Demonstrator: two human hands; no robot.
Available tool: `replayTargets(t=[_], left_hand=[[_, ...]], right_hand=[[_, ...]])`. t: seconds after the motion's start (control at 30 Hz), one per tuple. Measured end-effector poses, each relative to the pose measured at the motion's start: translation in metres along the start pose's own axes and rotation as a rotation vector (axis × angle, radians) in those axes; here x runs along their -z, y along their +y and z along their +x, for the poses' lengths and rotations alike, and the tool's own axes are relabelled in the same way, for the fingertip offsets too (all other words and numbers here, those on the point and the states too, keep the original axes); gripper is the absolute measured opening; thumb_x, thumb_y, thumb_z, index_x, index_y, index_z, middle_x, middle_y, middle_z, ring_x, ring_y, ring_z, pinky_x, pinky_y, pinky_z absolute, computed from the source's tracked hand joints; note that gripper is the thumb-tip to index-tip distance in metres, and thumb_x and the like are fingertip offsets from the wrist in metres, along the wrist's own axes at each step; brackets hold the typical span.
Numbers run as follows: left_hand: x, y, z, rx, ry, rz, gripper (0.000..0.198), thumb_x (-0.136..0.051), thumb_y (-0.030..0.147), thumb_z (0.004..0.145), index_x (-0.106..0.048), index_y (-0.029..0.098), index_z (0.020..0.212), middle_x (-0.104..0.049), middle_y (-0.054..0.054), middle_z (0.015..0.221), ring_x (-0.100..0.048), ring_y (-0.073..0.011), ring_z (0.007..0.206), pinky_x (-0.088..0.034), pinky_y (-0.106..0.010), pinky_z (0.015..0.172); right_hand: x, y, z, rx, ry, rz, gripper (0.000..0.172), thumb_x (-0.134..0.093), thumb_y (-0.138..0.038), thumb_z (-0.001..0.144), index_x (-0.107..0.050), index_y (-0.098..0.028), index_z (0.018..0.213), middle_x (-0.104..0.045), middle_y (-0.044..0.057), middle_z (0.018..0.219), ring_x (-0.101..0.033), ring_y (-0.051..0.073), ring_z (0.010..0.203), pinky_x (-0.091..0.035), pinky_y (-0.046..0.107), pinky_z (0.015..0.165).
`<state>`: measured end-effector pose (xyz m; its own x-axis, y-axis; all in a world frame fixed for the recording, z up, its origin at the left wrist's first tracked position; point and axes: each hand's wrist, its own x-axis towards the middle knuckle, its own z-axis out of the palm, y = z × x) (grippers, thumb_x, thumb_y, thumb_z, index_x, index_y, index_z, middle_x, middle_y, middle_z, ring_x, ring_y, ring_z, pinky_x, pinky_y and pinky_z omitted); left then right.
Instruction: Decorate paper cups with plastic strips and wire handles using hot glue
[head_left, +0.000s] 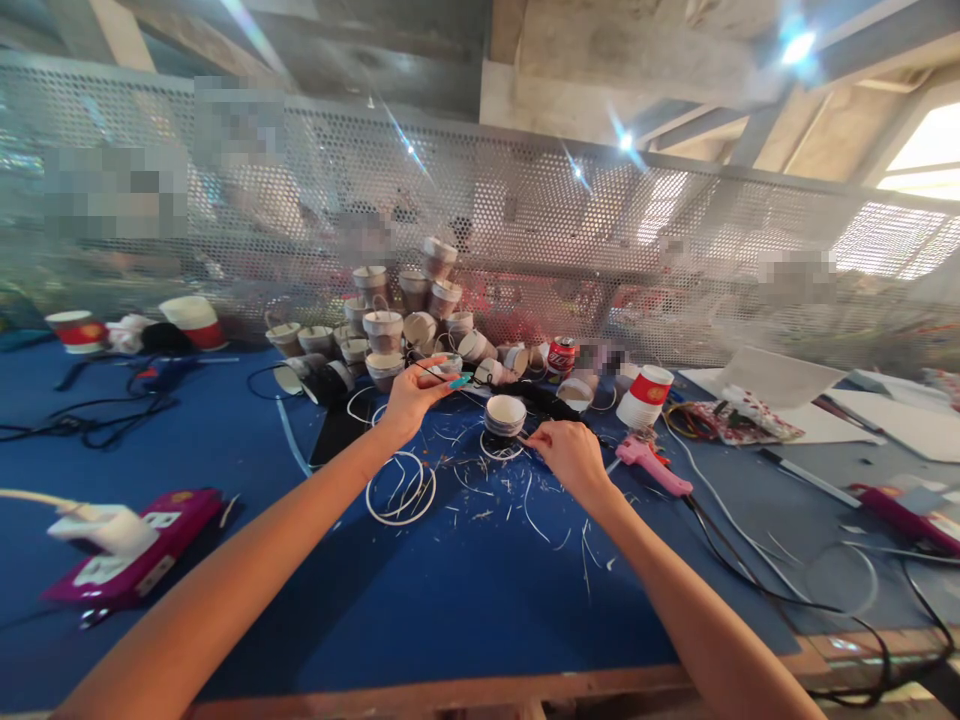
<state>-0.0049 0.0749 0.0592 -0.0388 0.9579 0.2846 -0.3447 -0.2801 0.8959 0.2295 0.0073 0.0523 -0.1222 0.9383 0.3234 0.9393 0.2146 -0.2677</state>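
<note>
A small cup wrapped in pale cord stands upright on the blue table, in front of me. My right hand is closed at the lower right of this cup, its fingertips pinching something too small to make out. To the cup's left, my left hand is raised with its fingers pinched at a small teal object, whose kind I cannot tell. A coil of white cord lies below the left hand. White cord scraps are scattered in front of the cup.
Several small pots with handles are piled behind my left hand. A pink glue gun and stacked paper cups are at the right. A red can stands behind. A purple power strip lies left. A perforated metal screen borders the table.
</note>
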Motion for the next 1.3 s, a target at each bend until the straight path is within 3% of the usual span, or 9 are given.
replayTargets(t=[0.37,0.83,1.03,1.13,1.3], left_hand=[[0.002,0.000,0.000,0.065,-0.044,0.169,0.051,-0.082,0.019,0.047,-0.062,0.011,0.093,-0.071,-0.005,0.070,-0.067,-0.0178,0.064,-0.051,-0.027,0.064],[-0.005,0.014,-0.002,0.125,0.006,0.032,0.041,-0.079,0.010,0.047,-0.064,0.011,0.085,-0.069,-0.004,0.060,-0.067,-0.0165,0.059,-0.052,-0.023,0.058],[-0.006,0.018,-0.002,0.148,0.008,-0.001,0.033,-0.075,0.004,0.052,-0.065,0.010,0.083,-0.069,-0.004,0.061,-0.067,-0.0163,0.060,-0.054,-0.027,0.064],[-0.004,0.017,0.000,0.143,0.022,-0.006,0.031,-0.075,0.004,0.051,-0.065,0.010,0.080,-0.069,-0.004,0.062,-0.067,-0.0166,0.060,-0.054,-0.029,0.066],[0.001,0.019,0.003,0.084,-0.008,0.021,0.045,-0.081,0.011,0.046,-0.065,0.010,0.088,-0.070,-0.004,0.063,-0.067,-0.0165,0.060,-0.053,-0.026,0.063]], right_hand=[[-0.005,0.007,0.003,0.012,0.111,0.070,0.014,-0.058,-0.023,0.078,-0.065,-0.022,0.067,-0.068,-0.001,0.073,-0.059,0.013,0.069,-0.031,0.023,0.055],[-0.005,0.006,0.003,0.050,0.136,0.094,0.016,-0.054,-0.019,0.080,-0.062,-0.020,0.066,-0.066,-0.001,0.073,-0.057,0.012,0.068,-0.030,0.022,0.055],[-0.004,0.006,0.004,0.064,0.150,0.117,0.018,-0.053,-0.018,0.080,-0.060,-0.020,0.064,-0.066,0.000,0.073,-0.058,0.013,0.069,-0.032,0.022,0.057],[-0.003,0.007,0.005,0.088,0.120,0.129,0.017,-0.054,-0.017,0.081,-0.061,-0.018,0.066,-0.065,0.001,0.073,-0.057,0.013,0.069,-0.035,0.022,0.061],[0.000,0.008,0.008,0.237,-0.027,0.185,0.013,-0.054,-0.018,0.083,-0.066,-0.016,0.080,-0.067,0.005,0.080,-0.060,0.014,0.077,-0.039,0.022,0.070]])
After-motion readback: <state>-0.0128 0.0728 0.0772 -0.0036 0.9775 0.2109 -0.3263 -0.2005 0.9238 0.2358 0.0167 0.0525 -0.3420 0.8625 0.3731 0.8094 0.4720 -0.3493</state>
